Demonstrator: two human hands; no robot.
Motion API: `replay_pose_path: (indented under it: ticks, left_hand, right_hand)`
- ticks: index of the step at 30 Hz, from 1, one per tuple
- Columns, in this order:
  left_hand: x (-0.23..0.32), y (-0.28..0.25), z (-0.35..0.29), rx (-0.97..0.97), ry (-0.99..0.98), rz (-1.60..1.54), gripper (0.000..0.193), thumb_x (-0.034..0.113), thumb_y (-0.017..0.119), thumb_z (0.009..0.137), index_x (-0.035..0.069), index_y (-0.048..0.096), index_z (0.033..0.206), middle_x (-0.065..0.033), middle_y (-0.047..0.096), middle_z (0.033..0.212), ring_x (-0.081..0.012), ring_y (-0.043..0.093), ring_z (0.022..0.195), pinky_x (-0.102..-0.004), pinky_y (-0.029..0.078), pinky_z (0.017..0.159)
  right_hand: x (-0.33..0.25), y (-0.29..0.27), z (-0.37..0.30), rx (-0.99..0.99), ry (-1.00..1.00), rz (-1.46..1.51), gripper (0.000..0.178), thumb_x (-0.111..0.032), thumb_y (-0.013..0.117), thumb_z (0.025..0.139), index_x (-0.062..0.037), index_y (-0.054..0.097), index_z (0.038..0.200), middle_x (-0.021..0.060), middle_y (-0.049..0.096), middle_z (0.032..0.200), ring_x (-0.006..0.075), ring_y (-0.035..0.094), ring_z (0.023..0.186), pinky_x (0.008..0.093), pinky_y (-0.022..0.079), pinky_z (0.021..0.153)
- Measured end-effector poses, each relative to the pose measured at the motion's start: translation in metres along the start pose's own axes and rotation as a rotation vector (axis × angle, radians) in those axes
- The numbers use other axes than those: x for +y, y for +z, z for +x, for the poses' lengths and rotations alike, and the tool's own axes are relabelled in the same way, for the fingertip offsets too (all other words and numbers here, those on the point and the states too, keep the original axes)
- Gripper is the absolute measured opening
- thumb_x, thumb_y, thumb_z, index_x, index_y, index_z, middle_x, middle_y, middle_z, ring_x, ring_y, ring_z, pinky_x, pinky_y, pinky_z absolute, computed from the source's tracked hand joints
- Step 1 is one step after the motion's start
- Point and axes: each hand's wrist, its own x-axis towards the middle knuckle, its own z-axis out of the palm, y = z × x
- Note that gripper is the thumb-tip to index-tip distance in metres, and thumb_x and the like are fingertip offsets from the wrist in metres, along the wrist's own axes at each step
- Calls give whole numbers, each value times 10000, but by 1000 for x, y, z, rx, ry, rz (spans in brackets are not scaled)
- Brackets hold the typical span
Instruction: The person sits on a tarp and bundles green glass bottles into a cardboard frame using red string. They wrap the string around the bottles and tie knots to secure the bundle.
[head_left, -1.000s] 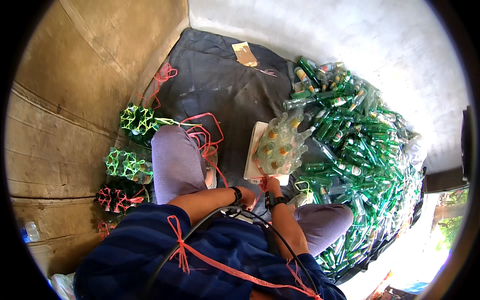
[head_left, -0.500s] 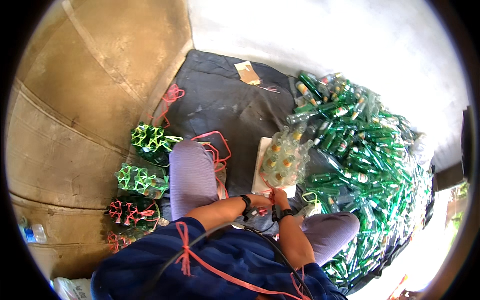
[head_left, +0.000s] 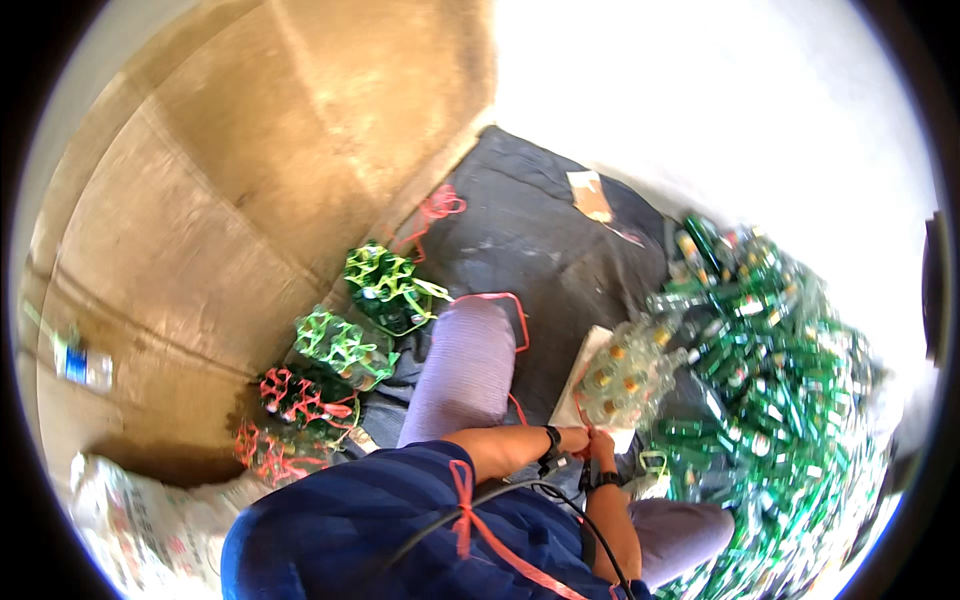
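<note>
Two hands meet close together just in front of the seated person's lap: the left hand (head_left: 572, 440), with a dark band at its wrist, and the right hand (head_left: 601, 450), also with a dark wristband. Both touch a thin red plastic string (head_left: 583, 415) between them; the fingers are too small and bunched to tell whether they pinch it or only rest on it. Just beyond the hands, touching the string's upper end, sits a clear bundle of pale plastic bottles with yellow caps (head_left: 625, 372) on a pale flat board (head_left: 590, 365). A loose pile of green glass bottles (head_left: 775, 370) spreads to the right. To the left, beside the lilac-trousered knee (head_left: 462, 370), stand bottle bundles tied with green string (head_left: 385, 280) and with red string (head_left: 300, 398). Farther off, a dark tarpaulin (head_left: 520, 230) lies against a tan concrete wall (head_left: 250, 150).
</note>
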Motion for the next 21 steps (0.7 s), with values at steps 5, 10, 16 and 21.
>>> replay_pose_path:
  ticks: [5,10,16,21]
  left_hand:
    - [1,11,19,68,193,342,156,222,556,881,108,576,776,-31,582,683,-145,498,521,-327,372,447]
    - [-3,18,16,96,248,504,157,228,574,865,97,597,783,-48,607,710,-164,530,554,-345,398,478]
    - [-6,18,10,134,297,598,165,235,595,847,83,623,792,-69,637,743,-186,568,593,-367,429,515]
    - [-8,20,7,146,322,655,176,241,613,832,71,644,799,-86,661,770,-205,600,626,-385,456,546]
  right_hand:
    - [7,-19,5,-137,40,101,263,-235,497,954,-96,716,996,131,699,835,295,674,774,430,516,677]
    - [-28,-31,-23,-213,444,477,330,-365,489,1028,-96,623,1163,102,698,979,261,685,921,415,555,741]
    - [-53,-42,-34,-244,772,1642,491,-465,416,1055,-76,535,1331,144,617,1297,333,616,1156,510,524,951]
    - [-72,-52,-33,-320,817,2015,429,-325,401,1061,11,546,1286,169,629,1280,352,616,1157,516,506,986]
